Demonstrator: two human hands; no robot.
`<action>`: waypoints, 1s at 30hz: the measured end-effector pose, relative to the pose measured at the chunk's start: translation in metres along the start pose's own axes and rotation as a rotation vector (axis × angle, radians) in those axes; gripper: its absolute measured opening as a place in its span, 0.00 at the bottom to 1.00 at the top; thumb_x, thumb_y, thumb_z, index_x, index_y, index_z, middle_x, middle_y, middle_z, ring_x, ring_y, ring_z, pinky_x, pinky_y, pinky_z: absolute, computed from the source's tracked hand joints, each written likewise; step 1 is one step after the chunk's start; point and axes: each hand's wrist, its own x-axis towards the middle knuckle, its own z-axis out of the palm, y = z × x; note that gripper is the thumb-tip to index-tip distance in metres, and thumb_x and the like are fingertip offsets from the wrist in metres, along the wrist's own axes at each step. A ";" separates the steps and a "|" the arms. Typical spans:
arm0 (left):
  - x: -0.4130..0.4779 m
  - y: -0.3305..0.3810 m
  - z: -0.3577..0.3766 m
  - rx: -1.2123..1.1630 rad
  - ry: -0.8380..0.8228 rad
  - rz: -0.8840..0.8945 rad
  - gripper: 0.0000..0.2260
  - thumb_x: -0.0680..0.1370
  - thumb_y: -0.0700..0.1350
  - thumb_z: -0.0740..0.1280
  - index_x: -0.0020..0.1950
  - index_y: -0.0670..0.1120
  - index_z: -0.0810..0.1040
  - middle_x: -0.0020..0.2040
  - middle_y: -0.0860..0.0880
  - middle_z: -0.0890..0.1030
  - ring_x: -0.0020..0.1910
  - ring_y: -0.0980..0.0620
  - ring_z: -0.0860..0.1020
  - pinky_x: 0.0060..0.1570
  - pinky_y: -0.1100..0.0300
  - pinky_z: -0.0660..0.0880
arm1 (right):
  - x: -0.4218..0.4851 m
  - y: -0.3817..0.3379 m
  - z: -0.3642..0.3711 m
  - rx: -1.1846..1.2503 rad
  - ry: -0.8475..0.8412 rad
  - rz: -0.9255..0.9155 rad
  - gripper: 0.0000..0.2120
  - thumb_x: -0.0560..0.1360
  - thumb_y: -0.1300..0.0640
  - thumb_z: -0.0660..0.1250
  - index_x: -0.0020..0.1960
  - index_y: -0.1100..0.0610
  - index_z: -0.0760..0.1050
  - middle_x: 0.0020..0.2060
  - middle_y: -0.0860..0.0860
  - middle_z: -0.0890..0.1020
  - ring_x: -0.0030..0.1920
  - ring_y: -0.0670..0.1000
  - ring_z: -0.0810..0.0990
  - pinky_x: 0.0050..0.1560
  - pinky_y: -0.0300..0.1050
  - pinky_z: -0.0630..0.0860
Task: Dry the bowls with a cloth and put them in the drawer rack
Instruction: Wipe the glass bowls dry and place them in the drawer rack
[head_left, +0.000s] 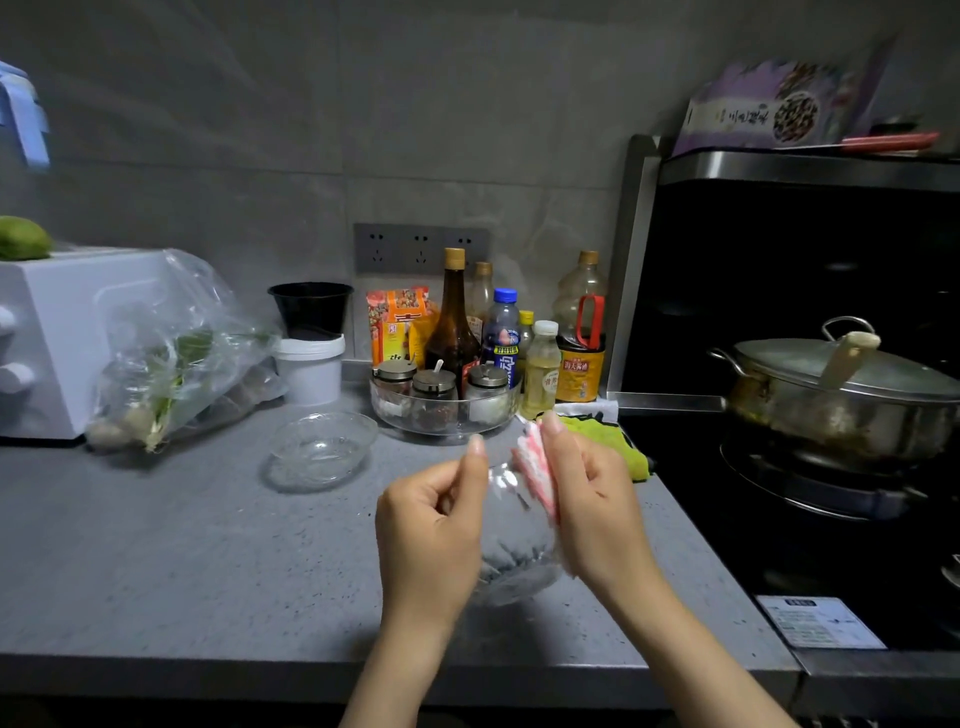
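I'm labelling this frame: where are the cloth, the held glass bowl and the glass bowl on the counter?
cloth (535, 473), head view, pink-and-white fold.
held glass bowl (519, 566), head view, clear lower wall.
counter glass bowl (322, 451), head view, inner base.

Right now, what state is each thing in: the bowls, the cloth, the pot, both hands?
Held glass bowl: held above the counter, tilted.
Striped cloth: bunched against the held glass bowl.
Left hand: grips the bowl's rim.
Right hand: holds the cloth.
Second glass bowl: upright, empty, on the counter.
Pot: on the stove, lid on.
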 end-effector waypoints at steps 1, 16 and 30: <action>-0.002 0.000 0.001 -0.085 0.058 -0.099 0.27 0.78 0.55 0.65 0.24 0.48 0.60 0.22 0.54 0.57 0.23 0.56 0.56 0.27 0.58 0.53 | -0.006 0.005 0.002 0.001 -0.003 0.001 0.23 0.79 0.40 0.52 0.35 0.52 0.75 0.33 0.51 0.78 0.36 0.49 0.78 0.42 0.59 0.75; -0.013 -0.001 0.012 -0.334 0.296 -0.355 0.23 0.76 0.56 0.63 0.25 0.48 0.62 0.23 0.53 0.56 0.24 0.56 0.54 0.25 0.61 0.50 | -0.010 0.003 0.007 0.009 -0.040 0.074 0.18 0.79 0.44 0.46 0.62 0.38 0.69 0.62 0.38 0.76 0.64 0.32 0.70 0.64 0.31 0.66; -0.011 -0.007 0.007 -0.423 0.217 -0.339 0.21 0.72 0.58 0.65 0.31 0.42 0.71 0.24 0.48 0.64 0.25 0.53 0.62 0.27 0.63 0.59 | 0.002 0.004 0.011 0.077 -0.021 0.170 0.25 0.80 0.43 0.54 0.43 0.63 0.77 0.42 0.58 0.82 0.45 0.48 0.82 0.50 0.50 0.78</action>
